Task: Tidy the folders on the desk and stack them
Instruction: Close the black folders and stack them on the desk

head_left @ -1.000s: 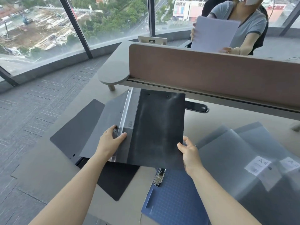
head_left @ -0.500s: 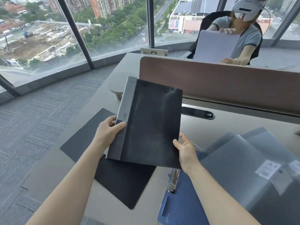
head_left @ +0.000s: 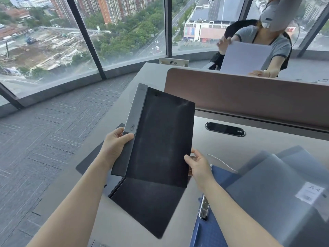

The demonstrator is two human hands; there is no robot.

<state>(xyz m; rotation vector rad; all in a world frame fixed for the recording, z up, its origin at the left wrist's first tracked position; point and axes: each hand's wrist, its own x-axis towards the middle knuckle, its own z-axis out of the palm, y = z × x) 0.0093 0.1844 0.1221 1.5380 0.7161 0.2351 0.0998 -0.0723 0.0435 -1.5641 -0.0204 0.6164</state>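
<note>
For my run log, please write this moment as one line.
stage: lifting | black folder: closed, held above desk | left hand: grips spine | right hand: holds lower right edge | blue folder: on desk

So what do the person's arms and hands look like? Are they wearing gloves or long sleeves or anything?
No gloves and no sleeves in view. The left hand and right hand are bare, and both forearms are uncovered as far as the bottom edge of the picture. No watch, bracelet or ring shows on either, and the fingernails look short and plain. Whatever is worn higher up the arms is out of view.

Both hands raised — left (head_left: 114, 148), right (head_left: 199, 165), gripping
</note>
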